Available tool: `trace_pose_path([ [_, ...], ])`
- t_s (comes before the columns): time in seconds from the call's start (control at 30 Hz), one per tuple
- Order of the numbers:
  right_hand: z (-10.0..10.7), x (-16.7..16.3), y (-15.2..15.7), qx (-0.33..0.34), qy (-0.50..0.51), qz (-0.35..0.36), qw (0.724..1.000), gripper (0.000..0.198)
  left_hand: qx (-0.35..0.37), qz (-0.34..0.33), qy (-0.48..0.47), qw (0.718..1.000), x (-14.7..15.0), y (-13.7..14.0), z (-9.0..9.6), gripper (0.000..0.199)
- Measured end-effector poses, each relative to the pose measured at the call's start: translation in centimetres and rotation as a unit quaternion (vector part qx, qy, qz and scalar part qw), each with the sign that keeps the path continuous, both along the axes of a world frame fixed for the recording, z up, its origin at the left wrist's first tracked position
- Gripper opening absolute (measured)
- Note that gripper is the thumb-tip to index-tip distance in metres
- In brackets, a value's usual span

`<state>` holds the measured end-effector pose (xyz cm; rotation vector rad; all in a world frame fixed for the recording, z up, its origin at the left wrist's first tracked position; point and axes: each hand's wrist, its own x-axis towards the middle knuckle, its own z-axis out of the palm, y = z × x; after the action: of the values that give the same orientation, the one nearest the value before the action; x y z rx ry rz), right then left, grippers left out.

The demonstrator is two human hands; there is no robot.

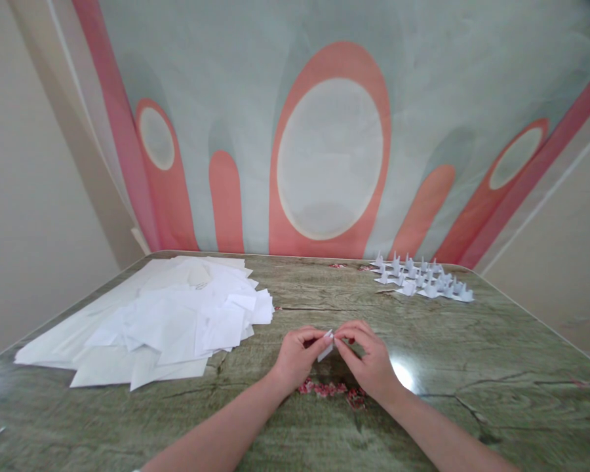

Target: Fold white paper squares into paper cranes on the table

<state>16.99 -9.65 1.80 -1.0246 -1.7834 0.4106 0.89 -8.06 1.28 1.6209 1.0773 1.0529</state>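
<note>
Slanting inward over the table (501,354) from either side of the wearer, both forearms bring the hands nearly together, wrists apart and fingertips almost meeting above a printed row of red flowers (324,389). The left hand (299,357) pinches a small folded paper (325,351) between thumb and curled fingers, while the right hand (366,360), its fingers bent and its thumb pointing up and inward, closes its tips on the paper's upper corner. Loose sheets (177,321) lie heaped to the left, and folded cranes (430,290) stand in rows at the far right.
</note>
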Motion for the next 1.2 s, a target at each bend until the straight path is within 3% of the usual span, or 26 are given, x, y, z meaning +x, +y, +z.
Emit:
trace_pose_path([
  [0.53, -0.39, -0.2, 0.03, -0.008, 0.001, 0.015, 1.0, 0.009, -0.034, 0.053, -0.047, 0.997, 0.63, -0.1, 0.02, 0.025],
  [0.87, -0.63, -0.37, 0.0, -0.018, 0.013, -0.002, 1.0, 0.004, -0.04, 0.052, -0.083, 0.994, 0.65, -0.12, -0.31, 0.025],
  [1.2, -0.28, -0.52, -0.25, -0.032, 0.004, 0.04, 0.999, 0.004, -0.015, 0.029, -0.076, 0.997, 0.45, -0.16, -0.04, 0.027],
])
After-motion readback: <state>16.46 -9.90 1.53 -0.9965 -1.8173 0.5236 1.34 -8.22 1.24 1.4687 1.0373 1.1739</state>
